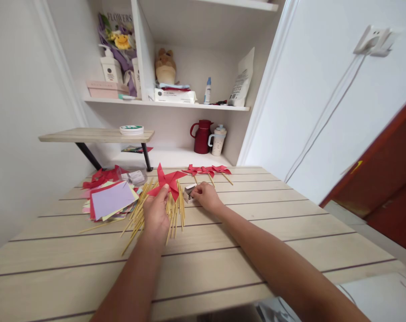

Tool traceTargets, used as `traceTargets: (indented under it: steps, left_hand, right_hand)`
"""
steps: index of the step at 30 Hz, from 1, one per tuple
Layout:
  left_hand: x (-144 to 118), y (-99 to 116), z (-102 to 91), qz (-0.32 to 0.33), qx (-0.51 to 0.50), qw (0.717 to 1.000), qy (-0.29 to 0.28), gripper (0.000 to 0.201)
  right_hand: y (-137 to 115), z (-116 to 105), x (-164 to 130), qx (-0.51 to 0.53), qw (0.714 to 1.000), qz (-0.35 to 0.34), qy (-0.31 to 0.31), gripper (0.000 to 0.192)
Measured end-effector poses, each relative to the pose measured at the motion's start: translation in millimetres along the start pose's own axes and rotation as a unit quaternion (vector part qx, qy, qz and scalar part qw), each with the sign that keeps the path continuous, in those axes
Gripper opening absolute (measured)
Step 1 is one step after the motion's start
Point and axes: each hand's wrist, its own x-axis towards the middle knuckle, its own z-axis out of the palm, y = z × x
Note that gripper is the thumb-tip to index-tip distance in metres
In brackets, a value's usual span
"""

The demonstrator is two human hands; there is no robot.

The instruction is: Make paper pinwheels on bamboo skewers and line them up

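A red paper pinwheel is pinched in my left hand, its thumb on the front near the middle. Below it, many thin wooden sticks lie loosely spread on the table. My right hand is closed at a small open box just right of the sticks. Its fingertips are at the box's opening, and whatever they pinch is too small to make out. Farther back lie several red pinwheels on sticks in a row.
Stacked coloured paper lies on the left, with more red folded paper and a clear plastic box behind. A small raised shelf stands back left. A red jug and a pale cup stand behind the table.
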Motion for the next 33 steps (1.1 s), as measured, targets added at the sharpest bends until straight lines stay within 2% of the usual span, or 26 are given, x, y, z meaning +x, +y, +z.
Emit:
traceTargets:
  steps: [7,15,20,25,29,33]
  left_hand:
    - [3,-3,-1.5,-0.006,0.013,1.0,-0.009,0.022]
    - [3,-4,-2.0,-0.01,0.021,1.0,-0.014,0.02]
    - [3,-5,-1.8,-0.011,0.024,1.0,-0.015,0.018]
    - [2,-5,-1.1,-0.005,0.025,1.0,-0.014,0.017]
    - [1,-6,0.4,-0.003,0.026,1.0,-0.014,0.017]
    - [-1,-7,1.4,-0.002,0.031,0.999,-0.01,0.017]
  right_hand:
    - [12,-1,-1,0.095,0.994,0.044,0.019,0.023]
    - [21,-2,3,0.105,0.992,0.061,0.046,0.014]
    - [18,-3,1,0.138,0.989,0.048,0.022,0.015]
    - [23,-21,-5,0.187,0.98,0.063,-0.003,0.028]
    - [36,-36,-18,0.177,0.98,0.088,-0.027,0.02]
    - [44,-37,-31,0.14,0.985,0.094,-0.04,0.014]
